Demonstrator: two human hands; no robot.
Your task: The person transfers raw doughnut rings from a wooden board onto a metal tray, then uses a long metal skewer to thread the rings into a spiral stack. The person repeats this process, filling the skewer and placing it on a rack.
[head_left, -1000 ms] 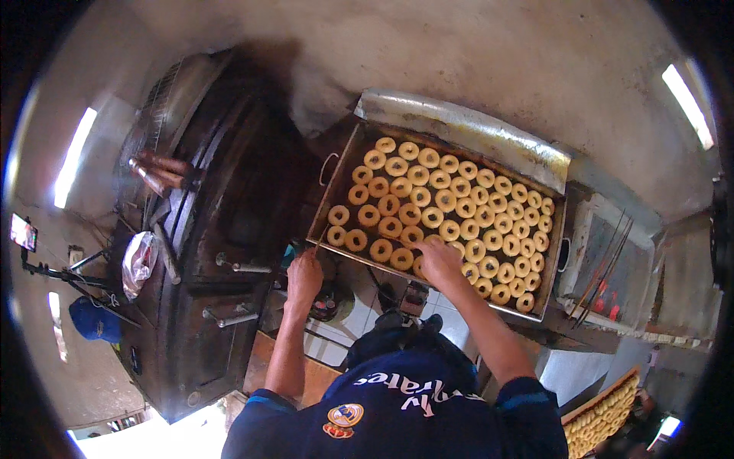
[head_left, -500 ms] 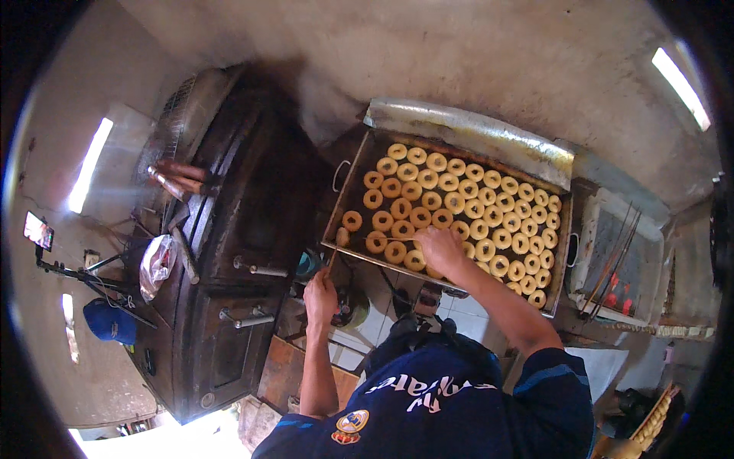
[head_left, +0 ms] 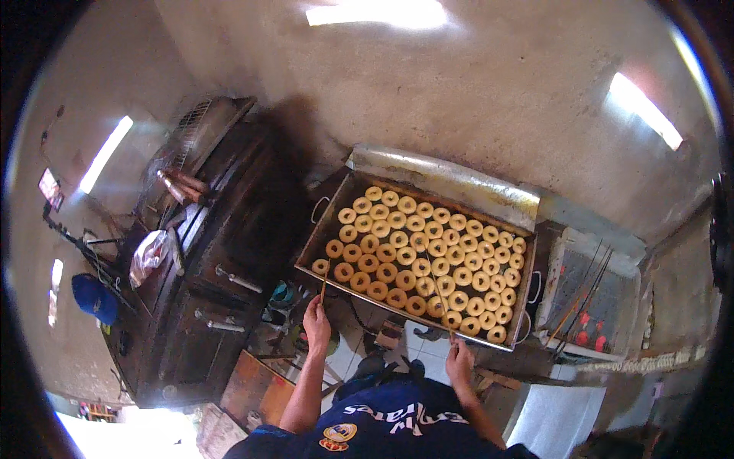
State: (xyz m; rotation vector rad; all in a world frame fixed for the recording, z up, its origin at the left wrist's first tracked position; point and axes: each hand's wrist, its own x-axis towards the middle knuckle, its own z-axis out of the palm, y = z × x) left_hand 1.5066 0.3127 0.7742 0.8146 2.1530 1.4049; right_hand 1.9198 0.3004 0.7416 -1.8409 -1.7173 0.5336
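Observation:
A large rectangular metal frying pan point(head_left: 335, 205) holds several rows of golden ring doughnuts point(head_left: 422, 256) floating in oil. My left hand point(head_left: 316, 321) is closed on a thin wooden stick point(head_left: 324, 281) whose tip reaches the doughnuts at the pan's near left corner. My right hand point(head_left: 459, 359) grips a second thin stick point(head_left: 441, 300) that slants up into the near rows. Both hands sit just in front of the pan's near rim.
A dark metal oven cabinet point(head_left: 206, 252) with handles stands to the left, a plastic bag point(head_left: 147, 256) on it. A wire rack point(head_left: 585, 294) with long sticks lies right of the pan. A blue cap point(head_left: 95, 298) hangs far left. Concrete wall behind.
Both hands have drawn back from the doughnuts to the pan's near rim, and each now shows a thin stick. The view has tilted so the pan sits lower in the picture.

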